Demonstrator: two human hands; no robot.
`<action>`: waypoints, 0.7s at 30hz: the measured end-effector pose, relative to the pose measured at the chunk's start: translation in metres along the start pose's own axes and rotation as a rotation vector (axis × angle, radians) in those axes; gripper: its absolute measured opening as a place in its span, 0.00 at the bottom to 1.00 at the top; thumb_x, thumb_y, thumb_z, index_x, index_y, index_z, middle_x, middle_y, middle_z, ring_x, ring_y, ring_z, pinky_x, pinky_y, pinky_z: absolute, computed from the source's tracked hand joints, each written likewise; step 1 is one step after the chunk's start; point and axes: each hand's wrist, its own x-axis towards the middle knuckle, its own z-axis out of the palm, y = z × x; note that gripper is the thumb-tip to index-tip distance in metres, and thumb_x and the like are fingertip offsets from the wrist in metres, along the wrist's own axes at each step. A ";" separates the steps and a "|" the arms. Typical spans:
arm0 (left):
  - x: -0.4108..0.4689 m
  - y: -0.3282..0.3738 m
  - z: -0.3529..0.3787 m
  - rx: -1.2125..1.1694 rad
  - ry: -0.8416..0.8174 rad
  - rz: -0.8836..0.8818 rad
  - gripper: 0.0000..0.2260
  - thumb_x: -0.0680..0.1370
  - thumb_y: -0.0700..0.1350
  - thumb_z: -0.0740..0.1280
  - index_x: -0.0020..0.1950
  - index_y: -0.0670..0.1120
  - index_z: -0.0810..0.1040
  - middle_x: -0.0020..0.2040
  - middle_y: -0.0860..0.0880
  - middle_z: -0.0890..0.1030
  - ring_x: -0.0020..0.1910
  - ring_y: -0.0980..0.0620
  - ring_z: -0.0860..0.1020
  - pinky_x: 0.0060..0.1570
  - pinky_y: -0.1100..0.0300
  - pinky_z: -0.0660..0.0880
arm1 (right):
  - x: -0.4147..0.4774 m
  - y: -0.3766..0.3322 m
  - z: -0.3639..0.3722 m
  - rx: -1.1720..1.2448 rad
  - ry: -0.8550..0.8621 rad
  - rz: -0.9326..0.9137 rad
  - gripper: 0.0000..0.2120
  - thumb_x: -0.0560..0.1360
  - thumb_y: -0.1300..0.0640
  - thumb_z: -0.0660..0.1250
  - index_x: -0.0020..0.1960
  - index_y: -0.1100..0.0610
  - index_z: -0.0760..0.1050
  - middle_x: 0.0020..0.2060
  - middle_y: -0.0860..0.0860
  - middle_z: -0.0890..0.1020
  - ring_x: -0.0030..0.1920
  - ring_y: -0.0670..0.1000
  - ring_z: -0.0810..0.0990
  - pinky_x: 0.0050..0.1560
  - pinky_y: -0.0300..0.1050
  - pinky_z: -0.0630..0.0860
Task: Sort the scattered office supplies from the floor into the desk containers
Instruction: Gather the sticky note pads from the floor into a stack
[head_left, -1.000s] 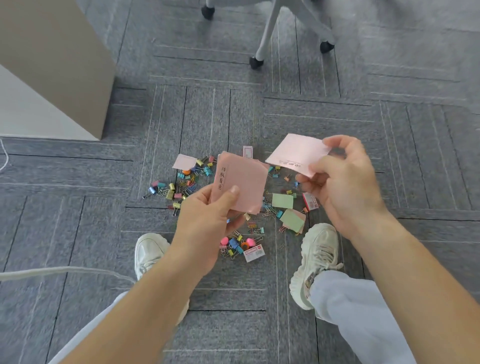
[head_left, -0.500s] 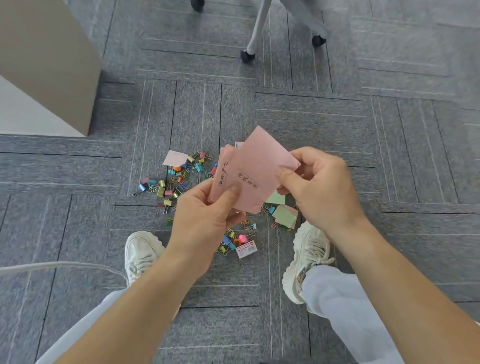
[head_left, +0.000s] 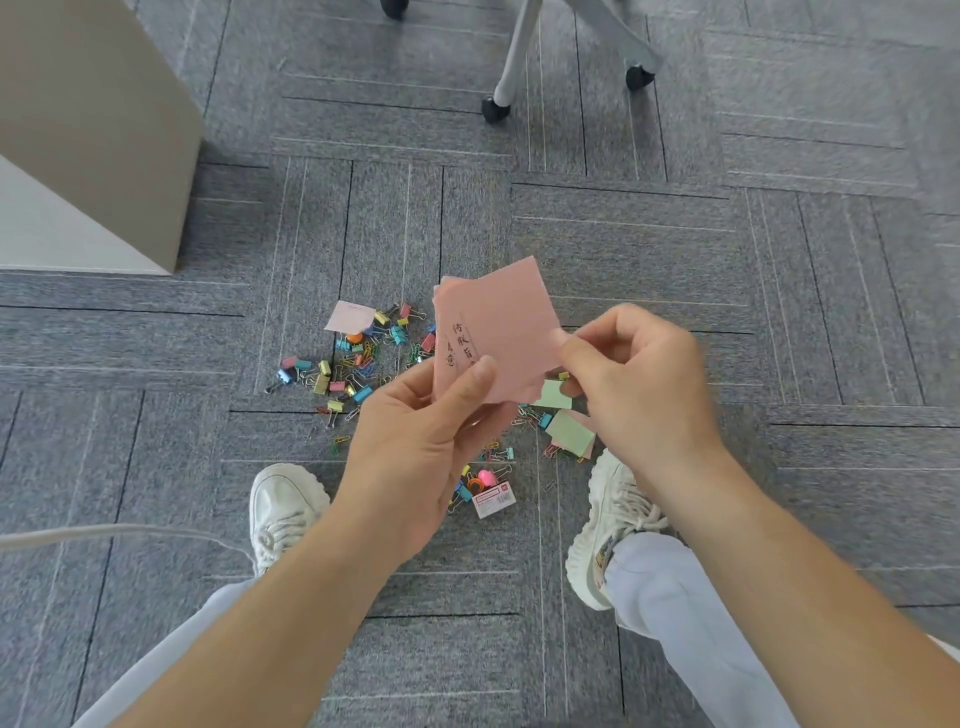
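My left hand pinches a small stack of pink sticky notes with handwriting on them, thumb on the front. At the stack's right edge my right hand pinches the same notes with its fingertips. Below them on the grey carpet lie scattered coloured binder clips and paper clips, another pink note, green sticky notes and a small white staple box.
A beige desk panel stands at the upper left. An office chair's wheeled base is at the top. My two white shoes flank the pile. A white cable runs in from the left.
My right hand brought its separate pink note over and laid it onto the stack in my left hand. Both hands now meet at the stack.
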 end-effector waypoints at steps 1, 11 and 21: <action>0.000 0.000 0.001 -0.006 -0.008 0.007 0.13 0.68 0.39 0.70 0.52 0.39 0.80 0.51 0.41 0.85 0.52 0.45 0.84 0.49 0.55 0.82 | -0.001 0.000 0.001 0.004 -0.008 0.023 0.07 0.70 0.49 0.73 0.38 0.51 0.79 0.30 0.47 0.83 0.37 0.54 0.83 0.45 0.61 0.81; 0.003 -0.007 -0.001 0.177 0.071 0.126 0.03 0.76 0.38 0.67 0.46 0.41 0.81 0.42 0.44 0.86 0.44 0.50 0.85 0.44 0.57 0.82 | -0.003 0.002 0.000 -0.246 -0.233 0.014 0.11 0.73 0.49 0.73 0.34 0.51 0.78 0.29 0.41 0.79 0.30 0.38 0.73 0.33 0.35 0.65; 0.006 -0.004 -0.003 0.213 0.100 0.130 0.03 0.75 0.36 0.69 0.44 0.43 0.81 0.38 0.47 0.85 0.37 0.53 0.83 0.40 0.59 0.82 | 0.004 0.012 -0.001 -0.243 -0.309 -0.089 0.10 0.72 0.48 0.75 0.38 0.52 0.80 0.34 0.45 0.82 0.30 0.40 0.73 0.36 0.39 0.68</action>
